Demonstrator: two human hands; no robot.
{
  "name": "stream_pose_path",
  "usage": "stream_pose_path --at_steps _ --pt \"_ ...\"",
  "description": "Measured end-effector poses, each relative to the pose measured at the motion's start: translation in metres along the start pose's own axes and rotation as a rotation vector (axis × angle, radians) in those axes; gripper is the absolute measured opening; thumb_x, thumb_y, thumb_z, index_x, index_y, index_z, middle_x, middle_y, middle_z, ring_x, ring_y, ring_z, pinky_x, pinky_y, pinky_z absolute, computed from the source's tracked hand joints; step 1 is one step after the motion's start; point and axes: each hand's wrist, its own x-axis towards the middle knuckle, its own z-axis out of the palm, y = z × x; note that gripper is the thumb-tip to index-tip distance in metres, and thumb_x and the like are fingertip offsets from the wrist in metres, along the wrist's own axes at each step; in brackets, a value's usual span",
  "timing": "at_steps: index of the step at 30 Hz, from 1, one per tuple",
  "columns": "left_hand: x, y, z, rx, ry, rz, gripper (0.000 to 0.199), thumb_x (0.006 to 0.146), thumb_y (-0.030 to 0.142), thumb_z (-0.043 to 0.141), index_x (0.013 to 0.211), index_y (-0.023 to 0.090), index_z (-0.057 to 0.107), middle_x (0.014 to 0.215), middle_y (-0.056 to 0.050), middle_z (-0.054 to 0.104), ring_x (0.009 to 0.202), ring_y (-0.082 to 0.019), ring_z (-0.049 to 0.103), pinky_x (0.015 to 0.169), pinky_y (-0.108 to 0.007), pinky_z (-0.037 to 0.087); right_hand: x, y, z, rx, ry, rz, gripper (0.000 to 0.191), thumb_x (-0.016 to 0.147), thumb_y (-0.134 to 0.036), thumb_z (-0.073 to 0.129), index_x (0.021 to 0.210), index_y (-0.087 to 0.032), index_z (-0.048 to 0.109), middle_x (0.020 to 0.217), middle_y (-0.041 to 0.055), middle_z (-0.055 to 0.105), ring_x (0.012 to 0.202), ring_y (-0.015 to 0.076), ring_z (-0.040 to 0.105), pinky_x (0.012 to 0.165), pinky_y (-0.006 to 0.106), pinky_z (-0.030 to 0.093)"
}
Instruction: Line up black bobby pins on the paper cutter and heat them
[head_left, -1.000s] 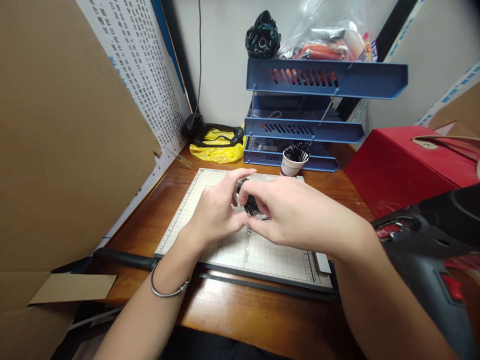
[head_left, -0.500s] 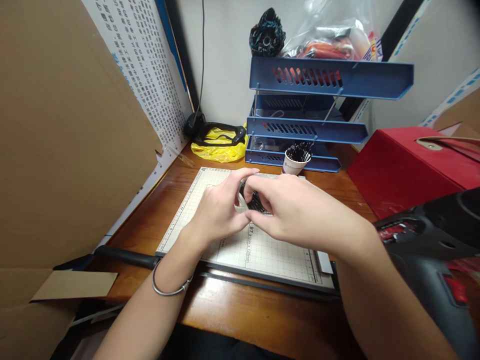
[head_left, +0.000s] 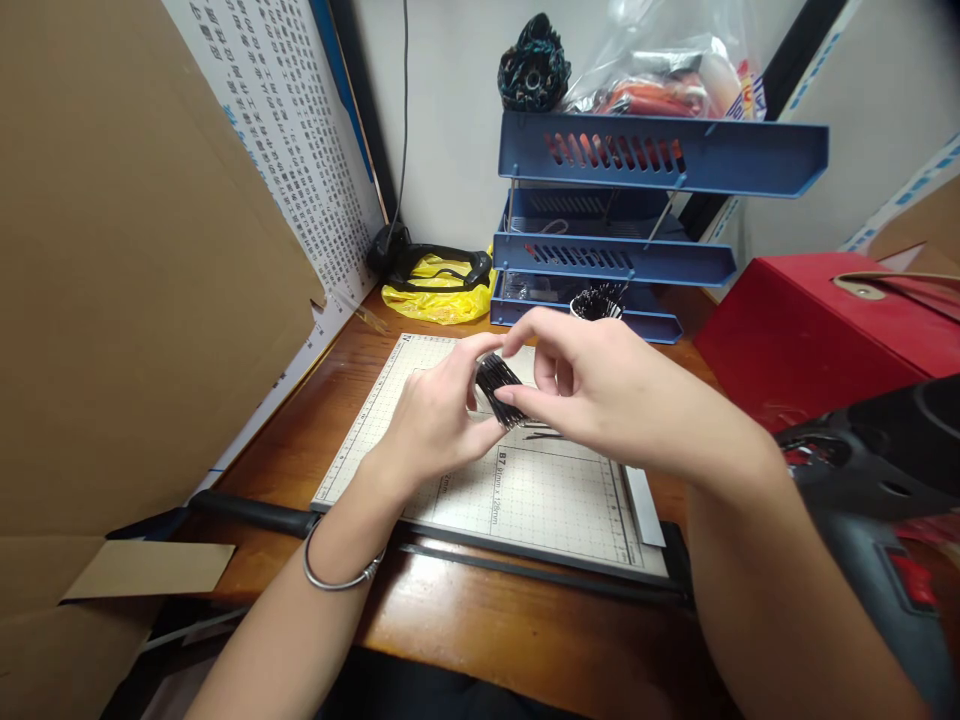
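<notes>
A bundle of thin black sticks (head_left: pixel 499 388), possibly hairpins, is held between the thumb and fingers of my left hand (head_left: pixel 442 408), above a gridded paper cutter board (head_left: pixel 540 500). My right hand (head_left: pixel 581 375) is beside it, its thumb touching the bundle and its index finger arched over the top near my left fingertips. Several loose black pieces (head_left: pixel 543 432) lie on the board under my right hand. Behind that hand stands a cup of similar black pieces (head_left: pixel 598 303), partly hidden.
Blue stacked trays (head_left: pixel 615 258) stand at the back, with a yellow bag (head_left: pixel 439 300) to their left. At the right are a red box (head_left: pixel 832 330) and a black-and-grey tool (head_left: pixel 862 530). The cutter's black handle (head_left: pixel 251 512) extends left.
My right hand has shifted up and slightly right, with its index finger lifted. More of the bundle and the loose pieces on the board now show, while the cup is more hidden.
</notes>
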Motion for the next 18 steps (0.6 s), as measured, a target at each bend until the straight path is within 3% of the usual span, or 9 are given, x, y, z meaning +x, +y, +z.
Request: stream_pose_path --at_steps 4,10,18 --pt "0.000 0.000 0.001 -0.058 0.001 -0.065 0.060 0.081 0.023 0.074 0.135 0.026 0.047 0.127 -0.005 0.068 0.074 -0.014 0.067 0.066 -0.028 0.054 0.002 0.005 0.002 0.148 0.061 0.015 0.042 0.090 -0.026 0.068 0.125 -0.019 0.047 0.067 -0.0071 0.058 0.063 0.0150 0.057 0.062 0.029 0.039" --pt "0.001 0.001 0.001 -0.043 0.067 -0.137 0.057 0.079 0.027 0.078 0.129 0.026 0.050 0.116 -0.002 0.072 0.062 -0.010 0.063 0.060 -0.026 0.053 0.009 0.012 0.010 0.256 0.084 -0.059 0.019 0.092 -0.025 0.068 0.110 -0.018 0.067 0.081 -0.0004 0.073 0.071 0.0143 0.064 0.069 0.029 0.045" --pt "0.001 0.001 0.002 -0.091 0.086 -0.192 0.062 0.078 0.028 0.081 0.131 0.027 0.050 0.124 -0.004 0.072 0.078 -0.015 0.072 0.067 -0.028 0.058 0.015 0.017 0.014 0.423 0.056 -0.122 0.018 0.095 -0.024 0.064 0.100 -0.019 0.080 0.103 0.0037 0.081 0.092 0.0175 0.072 0.084 0.030 0.052"
